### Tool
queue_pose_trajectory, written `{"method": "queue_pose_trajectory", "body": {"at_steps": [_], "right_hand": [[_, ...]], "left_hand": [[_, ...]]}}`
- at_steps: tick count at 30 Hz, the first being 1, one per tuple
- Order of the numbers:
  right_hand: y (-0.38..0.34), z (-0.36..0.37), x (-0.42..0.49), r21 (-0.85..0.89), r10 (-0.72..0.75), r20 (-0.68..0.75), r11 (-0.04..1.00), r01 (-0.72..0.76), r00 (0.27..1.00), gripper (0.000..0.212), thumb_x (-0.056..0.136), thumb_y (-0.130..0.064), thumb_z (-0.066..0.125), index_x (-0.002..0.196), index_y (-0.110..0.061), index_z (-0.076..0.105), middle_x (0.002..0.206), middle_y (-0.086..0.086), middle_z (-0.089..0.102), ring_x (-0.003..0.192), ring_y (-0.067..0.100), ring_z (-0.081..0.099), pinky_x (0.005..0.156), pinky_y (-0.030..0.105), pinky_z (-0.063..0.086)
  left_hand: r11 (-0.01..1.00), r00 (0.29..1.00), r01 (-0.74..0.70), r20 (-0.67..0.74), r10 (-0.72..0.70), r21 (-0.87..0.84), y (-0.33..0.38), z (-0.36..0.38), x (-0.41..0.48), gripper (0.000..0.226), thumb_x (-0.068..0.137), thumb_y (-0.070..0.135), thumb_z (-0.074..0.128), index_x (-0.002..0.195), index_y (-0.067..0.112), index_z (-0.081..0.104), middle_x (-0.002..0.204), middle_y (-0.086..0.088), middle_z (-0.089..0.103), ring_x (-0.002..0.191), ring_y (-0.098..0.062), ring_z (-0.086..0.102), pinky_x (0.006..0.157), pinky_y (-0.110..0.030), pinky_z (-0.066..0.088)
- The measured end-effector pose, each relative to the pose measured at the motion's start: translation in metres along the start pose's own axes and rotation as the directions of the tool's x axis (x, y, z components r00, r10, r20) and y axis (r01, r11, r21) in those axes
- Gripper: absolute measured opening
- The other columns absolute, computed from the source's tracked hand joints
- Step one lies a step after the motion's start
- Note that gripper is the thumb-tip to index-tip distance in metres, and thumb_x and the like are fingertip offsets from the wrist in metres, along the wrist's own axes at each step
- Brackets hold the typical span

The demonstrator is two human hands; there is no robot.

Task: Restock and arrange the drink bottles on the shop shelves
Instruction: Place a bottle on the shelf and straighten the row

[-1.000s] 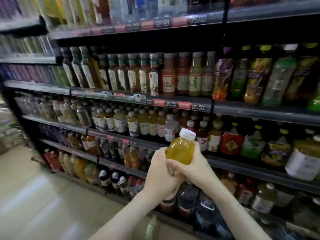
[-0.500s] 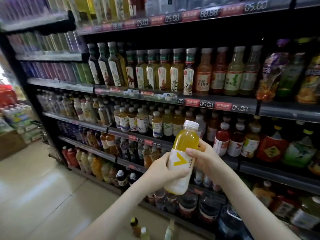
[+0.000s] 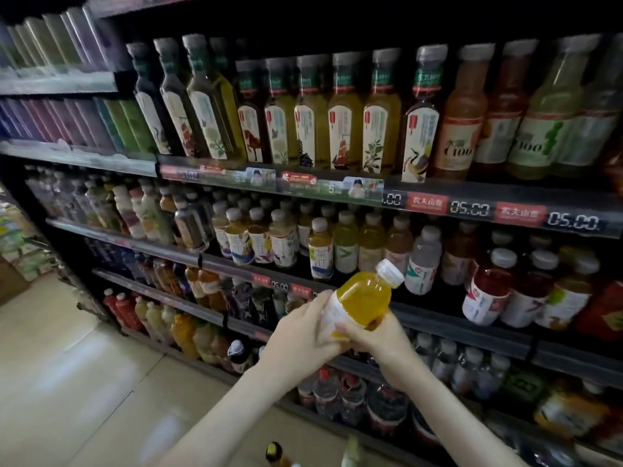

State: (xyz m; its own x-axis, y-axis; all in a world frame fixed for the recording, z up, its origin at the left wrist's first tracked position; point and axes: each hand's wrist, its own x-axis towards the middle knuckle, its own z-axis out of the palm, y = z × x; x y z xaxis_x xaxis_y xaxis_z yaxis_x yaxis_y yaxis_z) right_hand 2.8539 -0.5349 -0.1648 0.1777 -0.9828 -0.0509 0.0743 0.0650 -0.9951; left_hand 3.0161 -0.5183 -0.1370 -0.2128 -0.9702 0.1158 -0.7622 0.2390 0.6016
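Yellow liquid fills the upper half of the juice bottle (image 3: 365, 299), which is held in mid-air in front of the shelving, not yet on any shelf.

Head view, the only view supplied:
- The left hand (image 3: 303, 335) grips the white-labelled lower body, its fingers (image 3: 318, 303) curled round it.
- The right hand (image 3: 374, 338) grips from beneath and to the right, its fingers wrapped round the yellow part.
- The bottle's long axis is tilted: the white cap (image 3: 390, 273) points up, right and away from the person, while the base is hidden in the palms.
- The small-bottle shelf (image 3: 455, 323) lies just beyond the cap. Its front row (image 3: 345, 247) stands upright.

Judgement: both hands are equally near. The bottle needs righting before it is pushed forward cap-high into that row.
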Motion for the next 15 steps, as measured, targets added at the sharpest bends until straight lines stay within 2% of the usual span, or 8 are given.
{"method": "queue_pose_trajectory", "body": {"at_steps": [1, 3, 7, 10, 13, 15], "right_hand": [[0.008, 0.003, 0.012, -0.035, -0.028, -0.087, 0.999, 0.025, 0.996, 0.045, 0.071, -0.02, 0.083, 0.11, -0.014, 0.062, 0.097, 0.002, 0.073, 0.094, 0.016, 0.069, 0.074, 0.026, 0.054], [0.022, 0.003, 0.037, -0.134, -0.097, -0.284, 0.989, 0.06, 0.954, 0.051, 0.07, -0.021, 0.084, 0.113, -0.017, 0.058, 0.1, -0.004, 0.071, 0.091, 0.006, 0.067, 0.075, 0.02, 0.052], [0.044, -0.006, 0.085, -0.242, -0.186, -0.556, 0.969, 0.056, 0.81, 0.064, 0.069, -0.021, 0.085, 0.123, -0.015, 0.051, 0.106, -0.002, 0.067, 0.097, 0.015, 0.064, 0.086, 0.034, 0.049], [0.053, -0.01, 0.11, -0.294, -0.256, -0.639, 0.953, 0.078, 0.725, 0.059, 0.071, -0.016, 0.083, 0.119, -0.013, 0.05, 0.104, -0.003, 0.064, 0.096, 0.015, 0.061, 0.085, 0.029, 0.044], [0.069, -0.012, 0.132, -0.337, -0.286, -0.66, 0.939, 0.067, 0.694, 0.062, 0.069, -0.019, 0.084, 0.12, -0.008, 0.051, 0.11, 0.005, 0.064, 0.102, 0.019, 0.06, 0.088, 0.03, 0.045], [0.078, -0.011, 0.146, -0.368, -0.304, -0.659, 0.928, 0.058, 0.688, 0.064, 0.069, -0.017, 0.084, 0.123, -0.011, 0.049, 0.113, 0.003, 0.062, 0.104, 0.016, 0.058, 0.09, 0.029, 0.044]], "left_hand": [[1.0, 1.0, -0.022, 0.012, 0.021, 0.018, -0.015, 0.0, 0.01, 0.075, 0.082, 0.05, 0.063, 0.145, 0.034, 0.027, 0.14, 0.012, 0.045, 0.128, -0.013, 0.044, 0.102, -0.03, 0.039], [0.996, 0.998, -0.064, 0.001, 0.064, 0.054, -0.045, 0.002, 0.029, 0.072, 0.09, 0.047, 0.057, 0.149, 0.034, 0.018, 0.147, 0.008, 0.036, 0.134, -0.012, 0.035, 0.106, -0.027, 0.033], [0.997, 0.998, -0.049, -0.041, 0.052, 0.067, -0.103, 0.011, 0.069, 0.062, 0.097, 0.035, 0.048, 0.149, 0.04, 0.013, 0.148, 0.007, 0.028, 0.12, -0.021, 0.047, 0.086, -0.015, 0.035], [0.997, 0.997, -0.053, -0.058, 0.056, 0.055, -0.135, 0.023, 0.1, 0.062, 0.098, 0.028, 0.047, 0.149, 0.04, 0.013, 0.15, 0.005, 0.025, 0.111, -0.031, 0.054, 0.085, -0.022, 0.042], [0.997, 0.994, -0.073, -0.078, 0.075, 0.03, -0.153, 0.042, 0.125, 0.064, 0.097, 0.026, 0.049, 0.149, 0.039, 0.013, 0.153, 0.002, 0.022, 0.119, -0.028, 0.049, 0.088, -0.027, 0.043], [0.996, 0.989, -0.093, -0.118, 0.094, 0.019, -0.159, 0.054, 0.14, 0.066, 0.096, 0.025, 0.05, 0.149, 0.037, 0.013, 0.155, -0.001, 0.017, 0.125, -0.026, 0.043, 0.091, -0.028, 0.041]]}}
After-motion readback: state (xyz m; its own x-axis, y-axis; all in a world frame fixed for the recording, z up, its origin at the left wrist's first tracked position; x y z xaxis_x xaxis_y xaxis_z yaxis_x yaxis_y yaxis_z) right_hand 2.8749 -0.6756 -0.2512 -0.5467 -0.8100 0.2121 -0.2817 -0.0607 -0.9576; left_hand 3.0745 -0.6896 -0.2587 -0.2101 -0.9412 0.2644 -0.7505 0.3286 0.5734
